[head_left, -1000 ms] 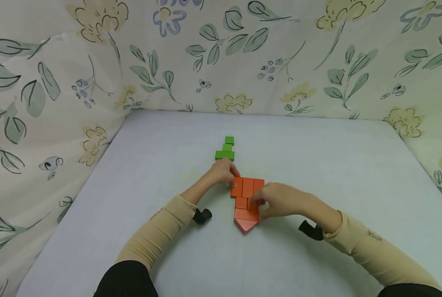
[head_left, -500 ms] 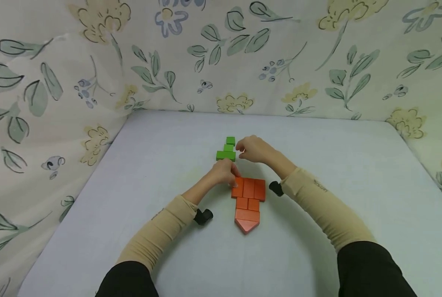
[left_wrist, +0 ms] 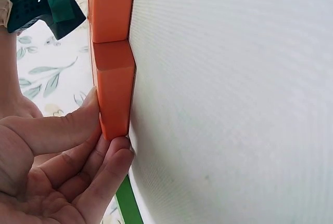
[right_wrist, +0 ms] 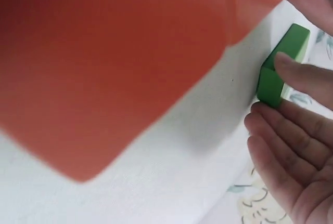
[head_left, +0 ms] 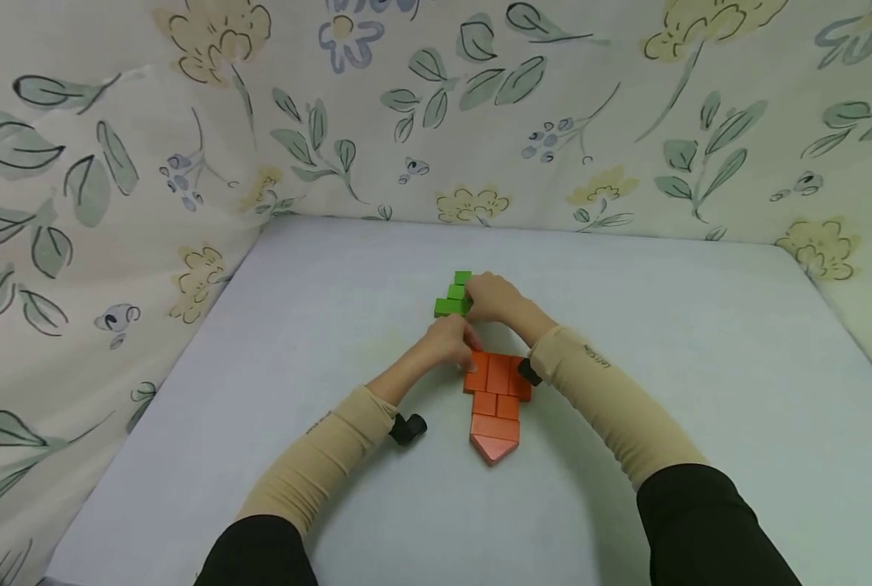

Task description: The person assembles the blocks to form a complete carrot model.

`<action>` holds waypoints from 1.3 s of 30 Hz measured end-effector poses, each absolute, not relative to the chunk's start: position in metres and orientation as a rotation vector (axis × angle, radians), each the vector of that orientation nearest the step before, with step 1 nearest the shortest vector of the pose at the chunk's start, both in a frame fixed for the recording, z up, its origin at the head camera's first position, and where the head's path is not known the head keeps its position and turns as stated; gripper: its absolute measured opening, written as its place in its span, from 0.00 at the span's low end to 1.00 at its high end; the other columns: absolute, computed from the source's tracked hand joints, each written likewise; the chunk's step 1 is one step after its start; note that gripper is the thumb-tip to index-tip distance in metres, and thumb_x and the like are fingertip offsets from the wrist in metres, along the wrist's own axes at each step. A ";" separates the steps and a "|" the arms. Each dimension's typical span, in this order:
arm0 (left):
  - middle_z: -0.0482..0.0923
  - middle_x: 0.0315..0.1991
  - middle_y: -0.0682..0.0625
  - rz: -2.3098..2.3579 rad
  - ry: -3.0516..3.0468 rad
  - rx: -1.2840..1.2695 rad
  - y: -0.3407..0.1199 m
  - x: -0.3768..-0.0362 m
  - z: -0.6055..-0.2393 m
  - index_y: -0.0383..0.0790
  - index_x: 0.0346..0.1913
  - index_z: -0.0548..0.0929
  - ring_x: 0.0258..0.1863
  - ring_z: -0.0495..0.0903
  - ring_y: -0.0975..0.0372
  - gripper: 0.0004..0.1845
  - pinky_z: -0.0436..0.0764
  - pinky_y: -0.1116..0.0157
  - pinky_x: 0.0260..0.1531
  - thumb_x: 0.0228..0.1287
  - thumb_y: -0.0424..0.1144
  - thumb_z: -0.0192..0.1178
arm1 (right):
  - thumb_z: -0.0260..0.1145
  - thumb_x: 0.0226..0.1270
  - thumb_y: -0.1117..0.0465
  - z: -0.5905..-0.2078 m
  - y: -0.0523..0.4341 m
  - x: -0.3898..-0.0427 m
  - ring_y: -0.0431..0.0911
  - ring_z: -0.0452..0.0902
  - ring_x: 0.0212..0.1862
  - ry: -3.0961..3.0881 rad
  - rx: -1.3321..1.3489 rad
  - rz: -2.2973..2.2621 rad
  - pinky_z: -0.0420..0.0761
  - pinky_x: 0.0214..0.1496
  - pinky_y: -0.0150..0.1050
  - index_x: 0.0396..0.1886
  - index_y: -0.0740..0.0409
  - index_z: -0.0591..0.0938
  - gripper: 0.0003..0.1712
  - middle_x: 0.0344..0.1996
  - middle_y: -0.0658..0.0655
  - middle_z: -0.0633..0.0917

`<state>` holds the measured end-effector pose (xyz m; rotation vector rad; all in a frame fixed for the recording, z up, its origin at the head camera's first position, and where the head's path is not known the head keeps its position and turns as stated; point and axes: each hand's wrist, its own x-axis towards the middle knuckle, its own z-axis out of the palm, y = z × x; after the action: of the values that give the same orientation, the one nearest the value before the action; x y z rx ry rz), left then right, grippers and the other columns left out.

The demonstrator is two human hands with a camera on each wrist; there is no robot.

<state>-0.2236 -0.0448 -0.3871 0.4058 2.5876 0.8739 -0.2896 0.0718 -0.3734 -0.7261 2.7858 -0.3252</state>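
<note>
Several orange blocks (head_left: 496, 405) lie together flat in an arrow-like shape, its point towards me. My left hand (head_left: 449, 340) pinches the top left orange block (left_wrist: 115, 94), thumb on its upper face and fingers at its far end in the left wrist view. Just beyond, several green blocks (head_left: 448, 308) form a small stepped row. My right hand (head_left: 496, 299) is at the right side of that row and hides part of it. In the right wrist view its thumb and fingers pinch the end of a green block (right_wrist: 270, 86).
A white table (head_left: 319, 325) carries the blocks. Floral cloth (head_left: 480, 163) hangs behind and at the sides. A black wrist camera (head_left: 407, 429) sits under my left wrist; another black camera (head_left: 529, 372) overlaps the orange blocks' right corner.
My right hand has left the lower orange blocks, moved away from me to the green ones and closed on one. My left hand stays at the same orange block.
</note>
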 end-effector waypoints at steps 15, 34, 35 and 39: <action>0.80 0.27 0.52 0.865 2.564 0.356 -0.045 -0.227 -0.388 0.40 0.34 0.85 0.25 0.73 0.62 0.13 0.71 0.69 0.24 0.39 0.31 0.70 | 0.70 0.47 0.54 -0.369 0.116 -0.274 0.45 0.75 0.30 2.830 -0.779 -0.432 0.74 0.32 0.40 0.34 0.61 0.83 0.17 0.28 0.54 0.81; 0.81 0.30 0.52 0.851 2.576 0.375 -0.044 -0.228 -0.390 0.40 0.33 0.85 0.25 0.72 0.62 0.12 0.69 0.70 0.23 0.39 0.32 0.70 | 0.71 0.45 0.57 -0.377 0.153 -0.253 0.42 0.74 0.28 2.673 -0.795 -0.528 0.74 0.32 0.38 0.33 0.61 0.81 0.16 0.24 0.50 0.80; 0.81 0.30 0.52 0.850 2.577 0.377 -0.044 -0.228 -0.390 0.40 0.33 0.85 0.26 0.72 0.62 0.12 0.69 0.70 0.24 0.39 0.32 0.70 | 0.71 0.45 0.57 -0.378 0.153 -0.254 0.42 0.74 0.29 2.658 -0.802 -0.539 0.74 0.33 0.38 0.34 0.61 0.81 0.16 0.25 0.51 0.80; 0.80 0.30 0.52 0.848 2.588 0.360 -0.045 -0.227 -0.389 0.40 0.33 0.84 0.28 0.72 0.61 0.13 0.70 0.70 0.26 0.38 0.33 0.71 | 0.69 0.49 0.57 -0.379 0.155 -0.255 0.44 0.75 0.32 2.644 -0.816 -0.579 0.74 0.35 0.40 0.35 0.62 0.81 0.15 0.28 0.52 0.81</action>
<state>-0.2265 -0.0450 -0.3891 0.3603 2.5885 0.8478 -0.2552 0.1555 -0.3787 -0.8157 2.6436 -0.5786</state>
